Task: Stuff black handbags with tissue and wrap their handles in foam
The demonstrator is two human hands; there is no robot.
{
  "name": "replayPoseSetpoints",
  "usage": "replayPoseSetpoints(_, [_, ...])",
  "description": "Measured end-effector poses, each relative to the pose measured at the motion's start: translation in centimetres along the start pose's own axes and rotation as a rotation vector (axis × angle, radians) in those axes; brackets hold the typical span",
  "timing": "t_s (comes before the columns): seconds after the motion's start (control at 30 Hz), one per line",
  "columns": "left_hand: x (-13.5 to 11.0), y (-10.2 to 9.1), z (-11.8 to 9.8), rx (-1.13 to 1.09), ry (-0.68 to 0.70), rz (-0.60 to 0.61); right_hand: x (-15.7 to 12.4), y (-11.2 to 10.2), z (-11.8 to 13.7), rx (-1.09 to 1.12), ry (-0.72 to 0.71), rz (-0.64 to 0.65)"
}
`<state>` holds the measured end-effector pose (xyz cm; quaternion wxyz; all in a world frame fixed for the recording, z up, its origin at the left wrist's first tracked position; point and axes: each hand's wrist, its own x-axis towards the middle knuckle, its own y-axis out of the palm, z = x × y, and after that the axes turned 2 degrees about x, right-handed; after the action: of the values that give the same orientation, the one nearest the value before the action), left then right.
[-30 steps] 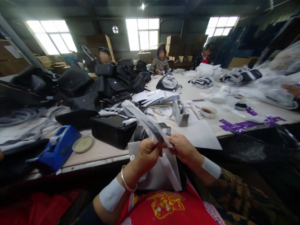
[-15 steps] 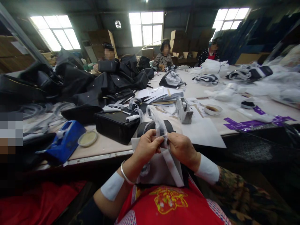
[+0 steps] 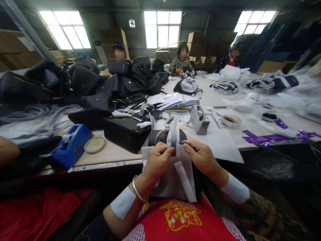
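My left hand (image 3: 157,160) and my right hand (image 3: 200,156) are both closed in a pinch on a dark strap in a clear plastic sleeve (image 3: 173,135), folded upright between them. Under my hands a dark bag wrapped in white paper (image 3: 173,177) rests in my lap against the table edge (image 3: 105,166). A silver bangle and a white wrist patch show on my left forearm.
A black box-shaped bag (image 3: 125,132) sits just ahead, with a blue tape dispenser (image 3: 71,147) and a small round dish (image 3: 94,144) to the left. A grey tape dispenser (image 3: 199,120), paper sheets, purple tape strips (image 3: 271,137) and piles of black bags cover the table. Three people sit at the far side.
The long plastic-sleeved strap stuck out up and left a second ago; now it is folded short and upright between my hands. The view has shifted slightly.
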<state>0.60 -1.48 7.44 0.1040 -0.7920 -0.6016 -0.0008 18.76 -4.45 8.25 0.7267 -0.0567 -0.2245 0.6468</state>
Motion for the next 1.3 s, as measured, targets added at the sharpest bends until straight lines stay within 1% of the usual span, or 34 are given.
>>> replayPoseSetpoints(0.03, [-0.3,0.2,0.1,0.043,0.046,-0.010,-0.1,0.0,0.2,0.129,0.125,0.072])
replayPoseSetpoints(0.1, [-0.8,0.8,0.4,0.086,0.111,0.008,-0.4,0.3,0.3,0.405,0.383,0.207])
replayPoseSetpoints(0.13, [-1.1,1.0,0.6,0.089,0.139,0.020,-0.5,0.5,0.2,0.522,0.484,0.234])
replayPoseSetpoints(0.17, [-1.4,1.2,0.8,0.085,0.163,0.029,-0.6,0.8,0.2,0.611,0.554,0.230])
replayPoseSetpoints(0.2, [-1.5,1.3,1.1,0.074,0.175,0.037,-0.7,1.0,0.1,0.666,0.588,0.212])
replayPoseSetpoints(0.23, [-1.6,1.3,1.4,0.056,0.170,0.049,-0.7,1.1,0.0,0.683,0.582,0.193])
replayPoseSetpoints(0.27, [-1.6,1.1,1.6,0.028,0.142,0.072,-0.8,1.2,0.0,0.661,0.535,0.177])
replayPoseSetpoints(0.3, [-1.5,0.9,1.9,-0.012,0.093,0.110,-0.8,1.3,0.1,0.601,0.452,0.168])
replayPoseSetpoints(0.33, [-1.4,0.6,2.1,-0.067,0.026,0.157,-0.9,1.3,0.1,0.509,0.338,0.170])
replayPoseSetpoints(0.4, [-1.0,0.1,2.3,-0.213,-0.118,0.233,-1.0,1.3,0.2,0.271,0.050,0.190])
replayPoseSetpoints(0.43, [-0.8,0.0,2.4,-0.292,-0.177,0.249,-1.0,1.3,0.1,0.142,-0.096,0.198])
replayPoseSetpoints(0.5, [-0.6,0.0,2.4,-0.424,-0.245,0.225,-1.1,1.3,-0.2,-0.120,-0.343,0.188])
replayPoseSetpoints(0.53, [-0.6,0.2,2.3,-0.459,-0.256,0.200,-1.1,1.3,-0.4,-0.256,-0.443,0.175])
replayPoseSetpoints(0.6, [-0.6,0.5,2.0,-0.444,-0.240,0.158,-1.1,1.3,-0.9,-0.501,-0.608,0.155])
replayPoseSetpoints(0.67, [-0.8,0.9,1.6,-0.354,-0.168,0.130,-1.2,1.2,-1.2,-0.634,-0.697,0.143])
replayPoseSetpoints(0.7, [-0.9,1.0,1.4,-0.304,-0.115,0.115,-1.2,1.2,-1.3,-0.642,-0.705,0.136])
replayPoseSetpoints(0.77, [-1.1,1.0,1.0,-0.218,-0.004,0.073,-1.3,1.1,-1.4,-0.537,-0.643,0.135])
replayPoseSetpoints(0.83, [-1.2,0.8,0.8,-0.148,0.085,0.028,-1.4,0.8,-1.3,-0.293,-0.489,0.186])
replayPoseSetpoints(0.9, [-1.3,0.6,0.8,-0.078,0.159,0.008,-1.3,0.5,-1.1,0.033,-0.235,0.299])
replayPoseSetpoints(0.97, [-1.6,0.6,1.1,-0.020,0.235,0.018,-1.3,0.2,-1.1,0.371,0.066,0.385])
replayPoseSetpoints(1.03, [-2.0,0.8,1.6,0.025,0.299,0.048,-1.2,0.2,-1.1,0.630,0.328,0.372])
replayPoseSetpoints(1.1, [-2.4,1.0,2.1,0.046,0.326,0.064,-1.1,0.4,-0.9,0.770,0.491,0.292])
replayPoseSetpoints(1.13, [-2.5,1.0,2.3,0.051,0.324,0.068,-1.1,0.6,-0.8,0.797,0.531,0.258])
replayPoseSetpoints(1.17, [-2.6,1.0,2.4,0.051,0.311,0.080,-1.1,0.7,-0.7,0.801,0.541,0.238])
replayPoseSetpoints(1.2, [-2.6,0.9,2.4,0.041,0.286,0.104,-1.1,0.8,-0.5,0.780,0.517,0.233])
replayPoseSetpoints(1.23, [-2.5,0.7,2.4,0.022,0.249,0.138,-1.2,0.9,-0.3,0.726,0.459,0.238])
replayPoseSetpoints(1.3, [-2.1,0.4,2.1,-0.065,0.126,0.208,-1.3,1.1,-0.1,0.514,0.258,0.263])
